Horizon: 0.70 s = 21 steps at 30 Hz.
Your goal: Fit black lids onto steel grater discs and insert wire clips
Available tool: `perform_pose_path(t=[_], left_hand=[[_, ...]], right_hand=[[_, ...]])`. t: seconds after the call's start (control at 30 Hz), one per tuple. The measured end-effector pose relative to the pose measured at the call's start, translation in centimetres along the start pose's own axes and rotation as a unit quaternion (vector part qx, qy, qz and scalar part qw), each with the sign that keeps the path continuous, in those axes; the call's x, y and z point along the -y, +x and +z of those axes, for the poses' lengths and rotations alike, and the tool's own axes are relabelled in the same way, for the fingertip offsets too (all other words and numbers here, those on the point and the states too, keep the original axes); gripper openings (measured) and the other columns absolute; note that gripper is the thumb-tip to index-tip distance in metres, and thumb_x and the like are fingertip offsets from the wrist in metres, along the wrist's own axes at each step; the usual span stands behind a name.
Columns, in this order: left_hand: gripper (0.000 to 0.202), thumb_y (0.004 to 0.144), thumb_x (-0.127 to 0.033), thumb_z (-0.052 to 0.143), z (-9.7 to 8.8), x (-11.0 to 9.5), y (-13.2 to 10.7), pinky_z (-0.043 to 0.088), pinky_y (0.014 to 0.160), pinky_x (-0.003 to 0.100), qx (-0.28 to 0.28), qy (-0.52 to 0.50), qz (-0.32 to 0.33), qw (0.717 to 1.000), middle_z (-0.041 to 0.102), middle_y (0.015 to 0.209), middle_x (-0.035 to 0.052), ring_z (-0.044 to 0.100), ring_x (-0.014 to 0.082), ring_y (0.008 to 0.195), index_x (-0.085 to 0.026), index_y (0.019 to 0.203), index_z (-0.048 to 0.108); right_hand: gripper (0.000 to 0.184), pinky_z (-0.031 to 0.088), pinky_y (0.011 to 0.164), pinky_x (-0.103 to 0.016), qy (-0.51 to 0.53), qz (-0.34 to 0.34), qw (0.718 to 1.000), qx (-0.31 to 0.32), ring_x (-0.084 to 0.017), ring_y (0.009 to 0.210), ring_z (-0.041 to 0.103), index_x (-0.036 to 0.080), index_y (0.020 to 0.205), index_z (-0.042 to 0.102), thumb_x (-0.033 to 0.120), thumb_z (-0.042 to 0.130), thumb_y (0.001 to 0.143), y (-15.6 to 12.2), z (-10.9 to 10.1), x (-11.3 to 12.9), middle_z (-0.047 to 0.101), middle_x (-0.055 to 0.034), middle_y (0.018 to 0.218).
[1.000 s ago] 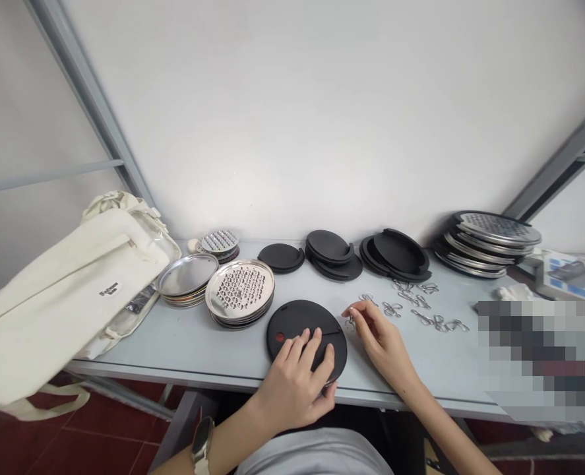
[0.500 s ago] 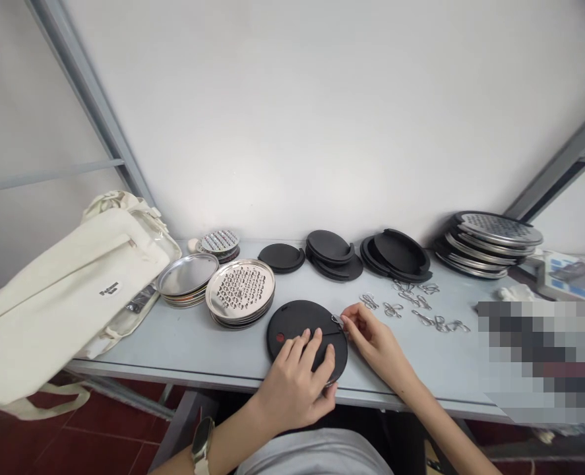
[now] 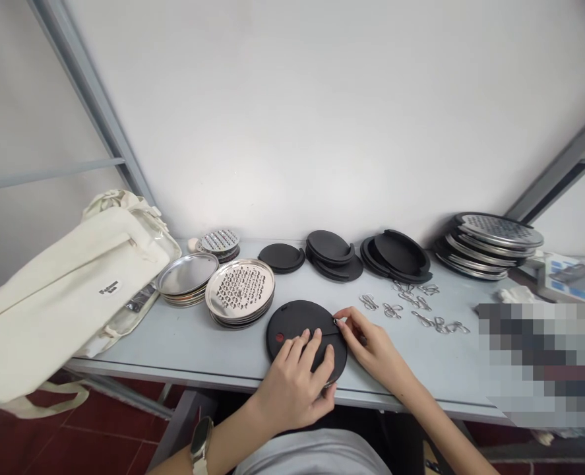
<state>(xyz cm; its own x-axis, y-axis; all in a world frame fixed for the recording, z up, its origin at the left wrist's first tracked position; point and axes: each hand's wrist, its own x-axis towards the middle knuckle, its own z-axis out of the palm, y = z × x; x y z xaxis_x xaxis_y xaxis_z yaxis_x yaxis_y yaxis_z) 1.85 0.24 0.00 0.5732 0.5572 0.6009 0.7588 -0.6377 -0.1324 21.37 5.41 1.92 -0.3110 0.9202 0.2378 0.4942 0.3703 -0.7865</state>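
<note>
Black round disc (image 3: 297, 318) lies lower centre of the frame, under the spread left hand (image 3: 297, 382); right hand (image 3: 370, 340) pinches a small metal clip (image 3: 336, 322) at its upper-right rim; the slot (image 3: 328, 334) runs sideways toward that grip.

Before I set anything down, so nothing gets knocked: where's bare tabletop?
Bare table: before the front perforated stack, between cream bag and the black disc under the left hand; also between metal clips and right forearm. Crowded: along the wall.

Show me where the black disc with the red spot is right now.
In the head view, the black disc lies near the front of the table, under the left hand, just right of the nearest perforated metal disc.
</note>
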Motion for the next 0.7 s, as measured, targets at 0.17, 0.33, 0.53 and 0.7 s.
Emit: perform_pose_path(t=[0.17, 0.33, 0.53, 0.7], left_hand=[[0.046, 0.085, -0.037, 0.051, -0.02, 0.01, -0.06, 0.041, 0.094, 0.040, 0.001, 0.001, 0.001, 1.000, 0.054, 0.132, 0.0164, 0.053, 0.0314, 0.116, -0.015, 0.126, 0.056], [0.046, 0.086, -0.036, 0.050, 0.00, -0.02, -0.13, 0.041, 0.093, 0.040, -0.006, 0.003, 0.004, 1.000, 0.054, 0.132, 0.0165, 0.054, 0.0318, 0.115, -0.014, 0.125, 0.056], [0.046, 0.086, -0.037, 0.051, 0.02, 0.03, -0.16, 0.041, 0.093, 0.040, -0.007, 0.003, 0.002, 1.000, 0.055, 0.132, 0.0164, 0.054, 0.0315, 0.116, -0.015, 0.125, 0.057], [0.046, 0.086, -0.037, 0.050, 0.11, 0.02, -0.18, 0.042, 0.093, 0.040, -0.007, 0.002, 0.004, 1.000, 0.054, 0.132, 0.0164, 0.054, 0.0316, 0.115, -0.015, 0.125, 0.057]], right_hand=[[0.015, 0.037, 0.052, -0.024, 0.006, -0.011, 1.000, 0.022, -0.014, 0.054, 0.046, 0.022, 0.104, 0.046, 0.032, 0.039, 0.095, -0.08, -0.12, 0.17, 0.046, 0.0053, 0.063], [0.012, 0.035, 0.053, -0.023, 0.007, -0.018, 0.999, 0.037, -0.013, 0.053, 0.045, 0.022, 0.103, 0.043, 0.025, 0.041, 0.091, -0.14, -0.28, 0.18, 0.043, 0.0068, 0.064], [0.010, 0.034, 0.052, -0.022, 0.010, -0.007, 0.999, 0.031, -0.012, 0.052, 0.041, 0.023, 0.097, 0.040, 0.024, 0.043, 0.088, -0.13, -0.13, 0.30, 0.036, 0.0092, 0.060], [0.009, 0.033, 0.051, -0.022, 0.014, 0.000, 0.999, 0.040, -0.012, 0.050, 0.039, 0.024, 0.095, 0.039, 0.024, 0.043, 0.088, -0.12, -0.03, 0.17, 0.034, 0.0099, 0.059]])
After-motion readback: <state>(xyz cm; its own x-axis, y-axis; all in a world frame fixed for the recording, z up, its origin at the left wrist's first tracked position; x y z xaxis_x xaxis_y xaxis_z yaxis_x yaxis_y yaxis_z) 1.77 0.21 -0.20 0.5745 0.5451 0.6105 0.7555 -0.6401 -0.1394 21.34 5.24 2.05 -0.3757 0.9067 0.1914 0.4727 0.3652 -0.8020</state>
